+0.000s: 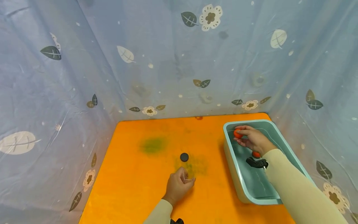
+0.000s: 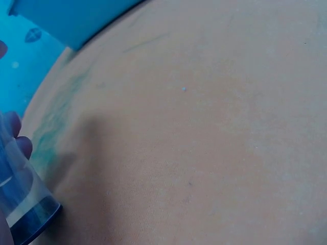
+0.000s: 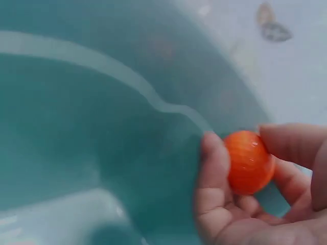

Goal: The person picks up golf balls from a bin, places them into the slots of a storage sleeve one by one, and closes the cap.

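My right hand (image 1: 253, 140) pinches an orange golf ball (image 3: 248, 162) between thumb and fingers, inside the pale blue-green basin (image 1: 234, 174). A second orange ball (image 1: 256, 154) lies in the basin below that wrist and is partly hidden. Over the orange table, my left hand (image 1: 179, 184) grips a clear cup (image 2: 30, 209), with its fingers wrapped round the side. The cup has a dark end, and only part of it shows in the left wrist view. Just beyond this hand, a flat black disc (image 1: 184, 157) lies on the table.
The orange table (image 1: 134, 186) bears greenish smudges near its middle. The basin stands at its right side, with raised walls. A patterned blue-grey curtain (image 1: 173, 68) hangs behind the table and along both sides. A black strap (image 1: 256, 163) sits at the right wrist.
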Demonstrator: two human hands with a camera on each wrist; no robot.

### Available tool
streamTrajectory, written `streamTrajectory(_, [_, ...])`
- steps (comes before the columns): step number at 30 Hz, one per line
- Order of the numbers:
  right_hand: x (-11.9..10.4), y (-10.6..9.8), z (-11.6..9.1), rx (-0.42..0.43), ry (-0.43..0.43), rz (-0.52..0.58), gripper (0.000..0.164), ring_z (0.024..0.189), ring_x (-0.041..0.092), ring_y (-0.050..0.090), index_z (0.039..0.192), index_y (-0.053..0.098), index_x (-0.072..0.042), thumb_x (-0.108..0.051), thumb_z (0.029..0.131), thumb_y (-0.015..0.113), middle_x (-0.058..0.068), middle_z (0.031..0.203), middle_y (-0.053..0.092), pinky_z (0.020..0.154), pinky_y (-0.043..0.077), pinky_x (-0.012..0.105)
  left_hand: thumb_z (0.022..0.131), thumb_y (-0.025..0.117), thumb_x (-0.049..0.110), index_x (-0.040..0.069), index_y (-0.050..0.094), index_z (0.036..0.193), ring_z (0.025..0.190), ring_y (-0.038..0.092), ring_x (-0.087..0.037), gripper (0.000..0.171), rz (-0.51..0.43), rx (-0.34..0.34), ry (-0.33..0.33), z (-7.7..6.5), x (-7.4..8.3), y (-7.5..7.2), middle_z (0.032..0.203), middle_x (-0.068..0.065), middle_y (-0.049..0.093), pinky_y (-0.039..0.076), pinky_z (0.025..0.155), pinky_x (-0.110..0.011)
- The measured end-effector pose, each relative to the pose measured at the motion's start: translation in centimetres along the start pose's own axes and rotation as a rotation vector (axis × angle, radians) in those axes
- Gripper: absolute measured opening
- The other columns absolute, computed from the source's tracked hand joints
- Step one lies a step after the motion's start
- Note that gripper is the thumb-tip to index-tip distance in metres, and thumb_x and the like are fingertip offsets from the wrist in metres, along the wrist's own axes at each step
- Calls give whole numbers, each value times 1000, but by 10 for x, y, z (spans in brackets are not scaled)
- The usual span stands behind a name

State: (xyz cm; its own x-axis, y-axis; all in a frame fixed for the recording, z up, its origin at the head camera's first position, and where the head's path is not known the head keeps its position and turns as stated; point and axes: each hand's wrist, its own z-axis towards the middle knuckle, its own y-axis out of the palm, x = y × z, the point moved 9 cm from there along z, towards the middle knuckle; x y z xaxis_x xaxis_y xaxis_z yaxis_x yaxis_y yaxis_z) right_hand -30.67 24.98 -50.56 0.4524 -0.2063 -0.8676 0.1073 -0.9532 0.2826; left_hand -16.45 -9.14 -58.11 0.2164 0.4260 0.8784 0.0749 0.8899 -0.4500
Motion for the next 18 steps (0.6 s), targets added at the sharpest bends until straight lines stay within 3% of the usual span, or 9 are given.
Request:
streamTrajectory(5, [-18,-1,-14,15,-92,237,20,93,29,73,131,65,-11,-4,113,59,8,124,58,84,59,32,95,86,21,12,59,91,82,78,-8,29,0,5,4,0,-1,-1,68,11,59,60,69,-29])
streamTrajectory(9, [-25,4,-25,-9,-134,340,20,96,31,75,128,64,-10,0,113,56,8,125,58,84,59,33,95,86,21,17,57,89,82,78,-8,30,-4,-2,8,-1,0,-1,66,11,58,60,69,-29])
streamTrajectory(14, [-32,20,-45,-55,-191,376,22,104,34,75,130,60,-9,3,112,55,11,137,47,88,58,31,96,86,22,19,56,90,82,78,-8,31,3,-14,6,0,3,0,59,10,52,59,68,-29])
streamTrajectory(18, [-37,47,-65,-130,-273,332,23,104,33,75,131,62,-8,3,112,55,12,135,53,88,59,31,96,86,23,20,56,89,82,78,-8,31,13,-20,3,1,4,1,59,10,53,59,68,-29])
